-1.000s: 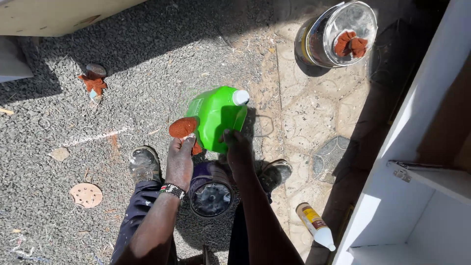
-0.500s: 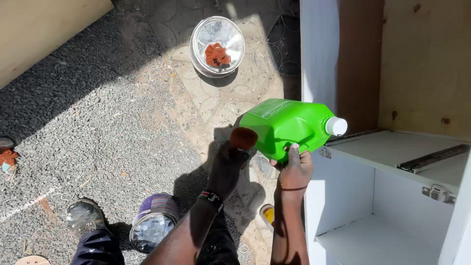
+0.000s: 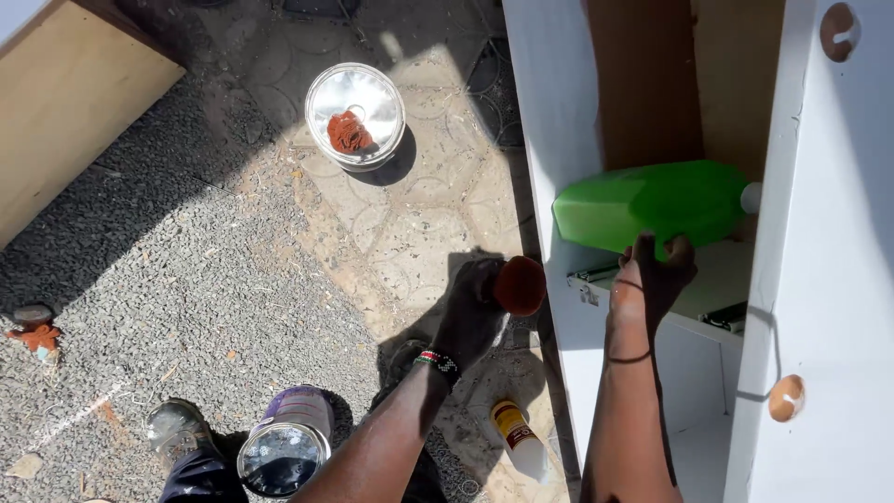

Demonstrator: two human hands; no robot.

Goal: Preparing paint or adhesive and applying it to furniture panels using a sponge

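Gripping a bright green plastic jug [image 3: 652,207] from below with the right hand [image 3: 654,276] inside the white cabinet [image 3: 559,130], left hand [image 3: 475,312] clutching a brown rounded sponge [image 3: 519,285].

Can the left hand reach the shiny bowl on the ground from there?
Probably not without bending lower. The left hand is busy holding a brown pad, and the shiny bowl sits well beyond it across open ground. Nothing blocks the way.
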